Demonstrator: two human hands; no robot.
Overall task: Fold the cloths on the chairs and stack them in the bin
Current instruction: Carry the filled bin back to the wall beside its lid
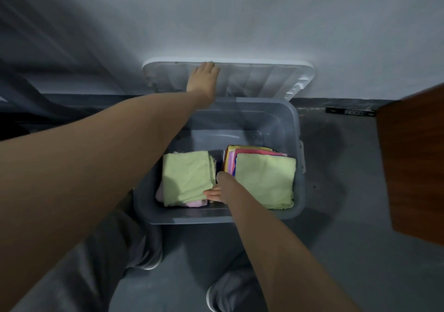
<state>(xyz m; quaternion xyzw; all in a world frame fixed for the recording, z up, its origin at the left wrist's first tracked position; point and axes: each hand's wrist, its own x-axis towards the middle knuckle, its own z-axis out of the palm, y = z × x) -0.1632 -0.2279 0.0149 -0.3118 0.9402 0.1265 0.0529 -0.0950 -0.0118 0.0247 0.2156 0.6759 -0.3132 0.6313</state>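
From the head camera, your left hand (203, 78) lies flat, fingers straight, against the white lid (259, 78), propping it open toward the wall. Below it, the grey bin (240, 110) holds 2 stacks of folded cloths: the left stack (185, 177) and the right stack (266, 182), each topped in green. Your right hand (216, 191) reaches down between them, its fingers (211, 193) touching the left stack's near corner; whether they pinch anything, you cannot tell. These cloths look light, soft and floppy, so take a stack from underneath.
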